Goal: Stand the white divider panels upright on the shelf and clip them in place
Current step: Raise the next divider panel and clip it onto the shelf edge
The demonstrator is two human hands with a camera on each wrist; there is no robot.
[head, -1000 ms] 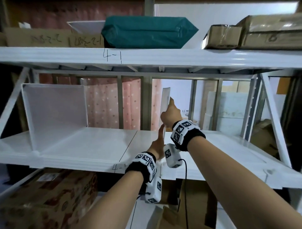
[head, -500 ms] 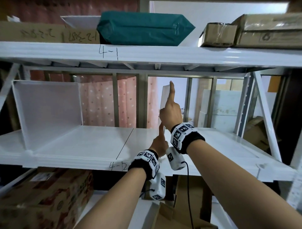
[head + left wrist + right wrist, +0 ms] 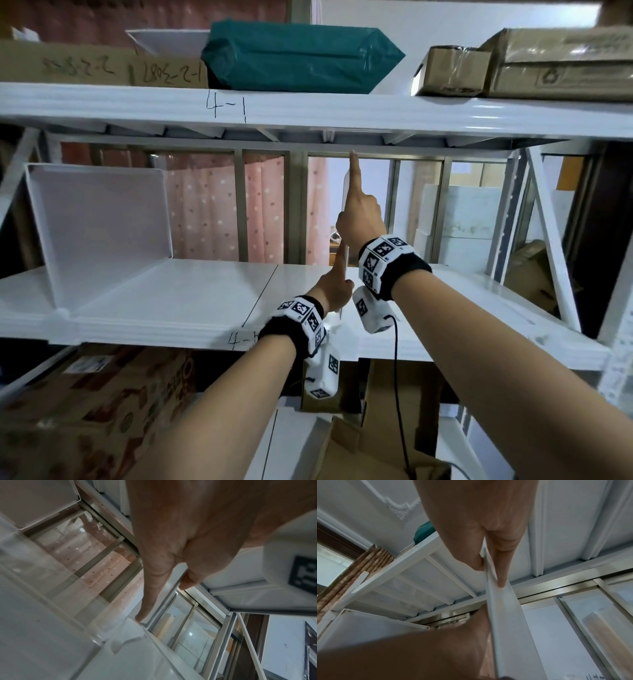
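A white divider panel [image 3: 345, 192] stands edge-on, upright on the middle shelf [image 3: 171, 301] near its centre seam. My right hand [image 3: 356, 205] pinches its upper front edge, the index finger stretched up almost to the underside of the upper shelf [image 3: 308, 109]. The right wrist view shows the panel [image 3: 503, 615] held between two of that hand's fingers [image 3: 501, 574]. My left hand [image 3: 337, 284] holds the lower front edge, index finger pointing along it. In the left wrist view the panel's edge [image 3: 164, 601] runs between two fingers. Another white divider [image 3: 99, 226] stands upright at the shelf's left end.
A green package [image 3: 294, 54] and cardboard boxes [image 3: 452, 70] sit on the upper shelf. More cardboard boxes [image 3: 85, 411] lie below the middle shelf. A white diagonal brace [image 3: 551, 240] crosses the right end. A pink dotted curtain [image 3: 205, 212] hangs behind.
My right hand has slid up the panel's edge, and its index finger now reaches near the upper shelf. The left hand stays low on the panel, which remains upright.
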